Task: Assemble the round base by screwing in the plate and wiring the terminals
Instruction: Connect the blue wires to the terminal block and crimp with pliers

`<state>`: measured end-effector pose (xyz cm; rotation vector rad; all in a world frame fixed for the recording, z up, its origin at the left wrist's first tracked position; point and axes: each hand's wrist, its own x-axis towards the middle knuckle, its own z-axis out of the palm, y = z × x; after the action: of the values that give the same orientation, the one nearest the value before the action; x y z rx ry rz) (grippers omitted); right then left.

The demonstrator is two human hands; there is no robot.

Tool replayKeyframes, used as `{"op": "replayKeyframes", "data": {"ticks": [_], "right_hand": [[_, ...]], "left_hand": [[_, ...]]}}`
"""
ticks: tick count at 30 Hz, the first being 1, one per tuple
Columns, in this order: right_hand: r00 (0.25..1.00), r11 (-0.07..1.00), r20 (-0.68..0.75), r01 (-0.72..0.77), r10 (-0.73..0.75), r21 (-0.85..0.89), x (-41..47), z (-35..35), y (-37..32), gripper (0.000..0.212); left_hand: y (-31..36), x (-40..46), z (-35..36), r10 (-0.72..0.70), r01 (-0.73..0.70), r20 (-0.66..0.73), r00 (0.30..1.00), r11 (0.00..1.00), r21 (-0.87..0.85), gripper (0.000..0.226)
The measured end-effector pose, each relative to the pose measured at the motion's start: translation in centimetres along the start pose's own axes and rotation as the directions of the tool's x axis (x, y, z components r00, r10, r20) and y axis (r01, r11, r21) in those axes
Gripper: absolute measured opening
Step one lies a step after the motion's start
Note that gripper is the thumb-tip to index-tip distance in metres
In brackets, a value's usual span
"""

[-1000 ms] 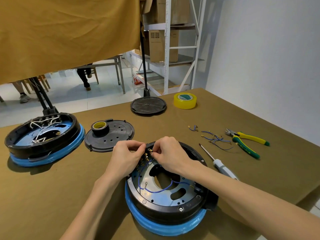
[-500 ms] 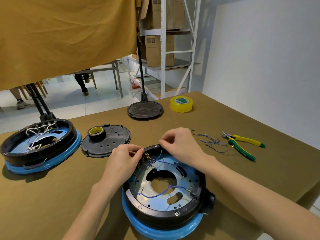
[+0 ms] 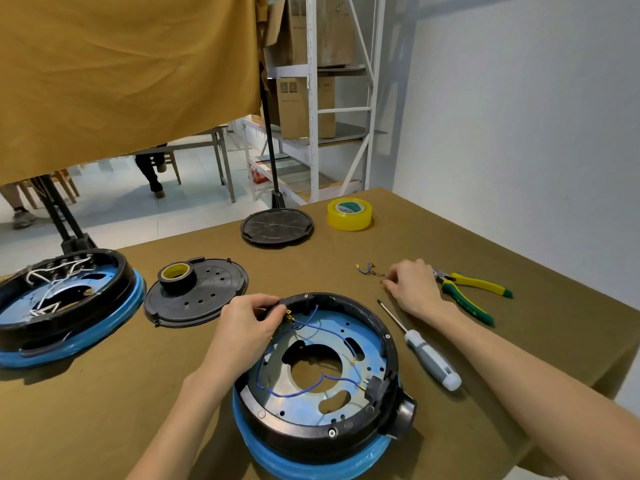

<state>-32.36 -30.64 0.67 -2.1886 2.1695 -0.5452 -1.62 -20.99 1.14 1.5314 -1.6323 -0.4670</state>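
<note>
- While the round base (image 3: 322,386) sits at the table's near edge, the left hand (image 3: 247,327) pinches a terminal at its rim.
- Right hand (image 3: 414,287), fingers curled, picks at loose wire pieces (image 3: 367,269) beside the pliers (image 3: 471,292).

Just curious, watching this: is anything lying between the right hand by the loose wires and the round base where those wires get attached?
Nothing visible blocks it. The right hand rests on the loose blue wires; only bare tablecloth lies between it and the round base. The screwdriver lies just to the right.

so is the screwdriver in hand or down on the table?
Down: the screwdriver lies flat on the table, right of the round base, untouched.
</note>
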Motion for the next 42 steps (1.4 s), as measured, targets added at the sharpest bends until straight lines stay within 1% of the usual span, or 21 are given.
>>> {"op": "replayKeyframes", "data": {"ticks": [2,3,4,6,8,9,11,12,13,14,15,19,27,31,32,34,36,37,39,40,42], "right_hand": [[0.998,0.968,-0.061,0.014,0.002,0.249,0.0,-1.1,-0.7,0.017],[0.995,0.914,-0.103,0.03,0.013,0.406,0.0,-2.0,-1.2,0.015],[0.991,0.827,-0.126,0.04,0.037,0.56,0.1,-2.9,-1.6,0.012],[0.991,0.606,-0.091,0.012,0.1,0.795,0.2,-4.7,-2.7,0.009],[0.99,0.424,0.019,-0.076,0.137,0.902,0.1,-5.7,-3.6,0.011],[0.987,0.34,0.097,-0.137,0.131,0.93,0.0,-6.0,-3.9,0.011],[0.969,0.165,0.238,-0.247,0.073,0.955,-0.3,-6.0,-4.5,0.013],[0.958,0.092,0.285,-0.287,0.031,0.953,-0.4,-6.0,-4.8,0.014],[0.948,0.042,0.318,-0.317,-0.016,0.947,-0.6,-6.0,-5.0,0.014],[0.939,0.017,0.339,-0.338,-0.065,0.941,-0.9,-6.1,-5.3,0.015],[0.93,0.014,0.35,-0.351,-0.111,0.936,-1.1,-6.1,-5.5,0.015],[0.894,0.081,0.379,-0.37,-0.239,0.925,-2.4,-6.4,-6.6,0.019],[0.851,0.036,0.417,-0.429,-0.32,0.903,-4.3,-6.8,-7.6,0.018],[0.834,0.017,0.406,-0.431,-0.373,0.902,-5.0,-6.5,-7.9,0.015],[0.835,0.036,0.398,-0.416,-0.381,0.908,-5.2,-6.4,-8.0,0.014],[0.839,0.109,0.383,-0.371,-0.386,0.922,-5.5,-6.2,-8.1,0.015],[0.843,0.165,0.37,-0.332,-0.391,0.929,-5.8,-6.0,-8.1,0.015],[0.846,0.176,0.359,-0.314,-0.393,0.933,-6.0,-5.9,-8.1,0.015],[0.857,0.196,0.327,-0.268,-0.397,0.943,-6.4,-5.7,-8.1,0.018],[0.864,0.231,0.308,-0.231,-0.399,0.945,-6.5,-5.7,-8.1,0.019],[0.864,0.309,0.288,-0.165,-0.413,0.937,-6.8,-5.7,-8.1,0.017]], "left_hand": [[0.0,0.1,0.0,0.0,0.0,0.002,1.0,1.0,-0.002,0.018],[0.0,0.1,0.1,-0.002,0.002,0.004,1.0,1.0,-0.004,0.019],[0.0,0.1,0.1,-0.006,0.006,0.008,1.0,1.0,-0.004,0.019],[0.0,0.0,0.1,-0.015,0.015,0.008,1.0,1.0,0.003,0.021],[0.1,-0.1,0.0,-0.019,0.019,0.001,1.0,1.0,0.006,0.021],[0.1,-0.2,0.0,-0.019,0.019,-0.002,1.0,1.0,0.007,0.021],[0.2,-0.4,-0.1,-0.021,0.021,-0.004,1.0,1.0,0.009,0.021],[0.2,-0.4,-0.2,-0.024,0.024,-0.003,1.0,1.0,0.008,0.021],[0.3,-0.5,-0.2,-0.026,0.026,-0.002,1.0,1.0,0.005,0.021],[0.3,-0.5,-0.2,-0.028,0.028,-0.002,1.0,1.0,0.004,0.021],[0.4,-0.6,-0.2,-0.029,0.029,-0.002,1.0,1.0,0.002,0.021],[0.5,-0.6,-0.3,-0.036,0.036,0.003,0.999,0.999,0.006,0.022],[1.0,-0.8,-0.5,-0.048,0.048,0.013,0.999,0.999,0.027,0.022],[1.2,-0.9,-0.6,-0.009,0.008,0.008,1.0,0.994,0.106,0.023],[1.3,-0.9,-0.7,-0.002,0.001,0.009,1.0,0.993,0.12,0.024],[1.6,-1.1,-0.9,0.021,-0.021,-0.001,1.0,0.989,0.145,0.025],[2.1,-1.2,-1.1,0.108,-0.1,-0.038,0.993,0.98,0.174,0.023],[2.6,-1.3,-1.2,0.164,-0.153,-0.059,0.985,0.975,0.162,0.022],[3.7,-1.5,-1.5,0.222,-0.219,-0.064,0.973,0.974,0.055,0.02],[4.2,-1.5,-1.6,0.224,-0.225,-0.03,0.974,0.974,-0.028,0.019],[5.1,-1.7,-1.7,0.243,-0.224,0.082,0.967,0.957,-0.186,0.019]]}}
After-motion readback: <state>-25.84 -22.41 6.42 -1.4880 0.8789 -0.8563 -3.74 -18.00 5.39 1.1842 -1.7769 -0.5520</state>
